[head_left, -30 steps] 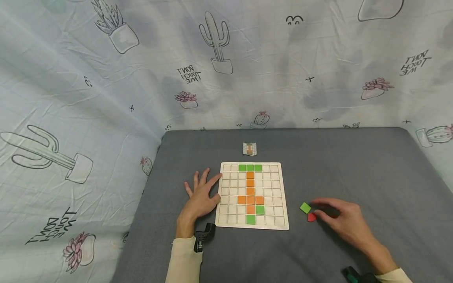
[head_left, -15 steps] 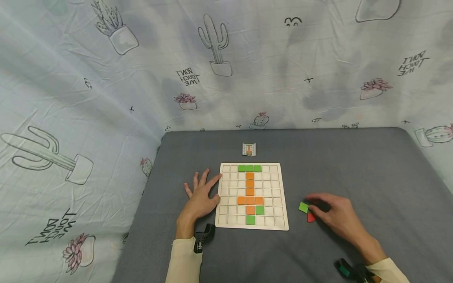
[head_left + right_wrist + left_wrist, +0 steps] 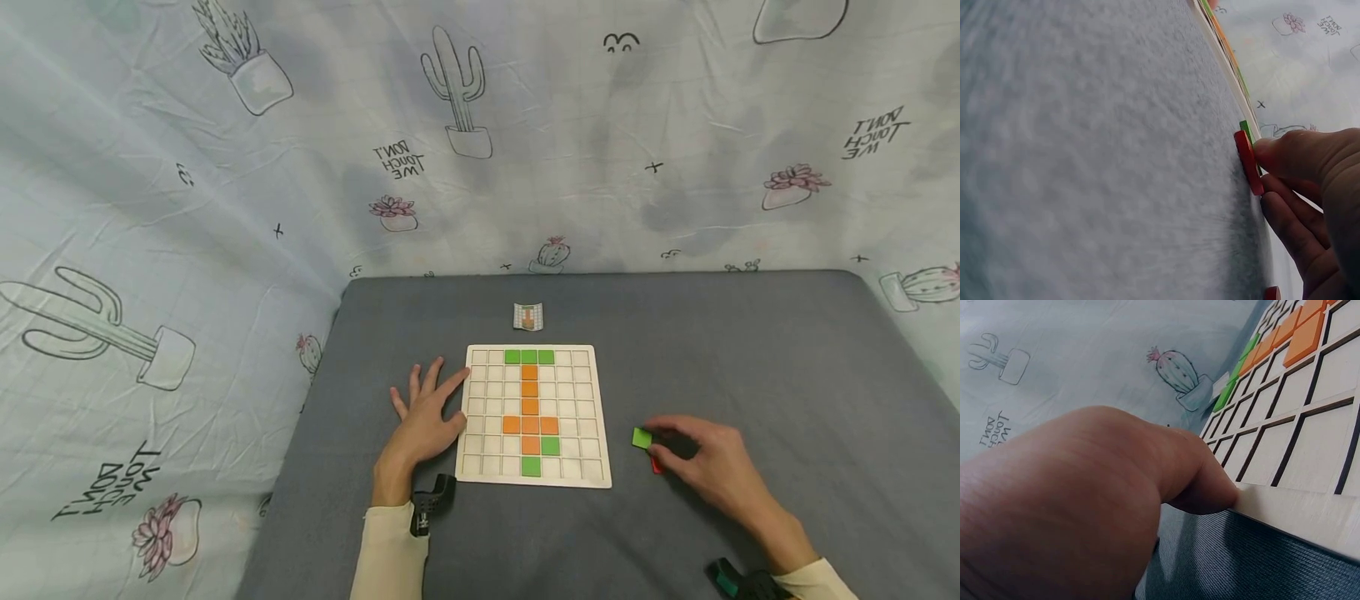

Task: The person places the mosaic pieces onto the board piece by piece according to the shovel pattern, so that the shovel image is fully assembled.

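Observation:
In the head view, a pale wooden grid board [image 3: 585,471] holds orange tiles [image 3: 530,407] and green tiles [image 3: 550,447]. My left hand [image 3: 426,425] is at its left edge, fingers spread, index fingertip and thumb touching the rim; the left wrist view shows the thumb [image 3: 1191,469] against the board's side. To the right of the board, my right hand [image 3: 716,458] pinches a loose green tile [image 3: 641,438] between thumb and index finger, low over the cloth. A red piece [image 3: 657,467] lies under the thumb, partly hidden; the right wrist view shows this red piece [image 3: 1247,162] in front of the green tile.
A small pattern card [image 3: 528,317] lies behind the board on the grey cloth [image 3: 787,350]. A cactus-print curtain [image 3: 570,125] hangs behind the table. Another red piece [image 3: 1272,292] shows at the bottom of the right wrist view.
My right hand has shifted left onto the green tile, which has moved slightly left. The thumb now covers more of the red piece. My left hand has stayed put.

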The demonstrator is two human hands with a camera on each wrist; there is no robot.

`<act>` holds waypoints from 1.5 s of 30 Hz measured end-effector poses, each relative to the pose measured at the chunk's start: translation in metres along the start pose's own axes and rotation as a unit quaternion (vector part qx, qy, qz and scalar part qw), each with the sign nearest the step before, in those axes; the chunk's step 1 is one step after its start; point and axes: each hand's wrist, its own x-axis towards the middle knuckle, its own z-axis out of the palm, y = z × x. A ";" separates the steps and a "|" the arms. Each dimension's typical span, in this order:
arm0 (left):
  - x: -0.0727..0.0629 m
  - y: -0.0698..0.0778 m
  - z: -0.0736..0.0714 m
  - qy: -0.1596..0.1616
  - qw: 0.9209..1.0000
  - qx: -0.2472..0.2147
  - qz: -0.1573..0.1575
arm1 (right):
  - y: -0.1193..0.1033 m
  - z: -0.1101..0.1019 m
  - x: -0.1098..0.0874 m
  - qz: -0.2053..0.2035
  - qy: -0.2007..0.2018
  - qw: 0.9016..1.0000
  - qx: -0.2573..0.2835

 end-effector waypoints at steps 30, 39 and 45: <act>-0.001 -0.001 0.001 0.000 1.000 0.001 0.001 | -0.011 -0.006 0.007 0.017 0.004 1.000 -0.003; 0.000 -0.001 0.000 0.001 1.000 -0.005 0.002 | -0.040 -0.007 0.025 -0.006 -0.011 0.999 0.045; 0.000 -0.002 0.002 0.016 1.000 -0.012 0.013 | -0.061 0.012 0.038 -0.039 -0.017 0.996 0.078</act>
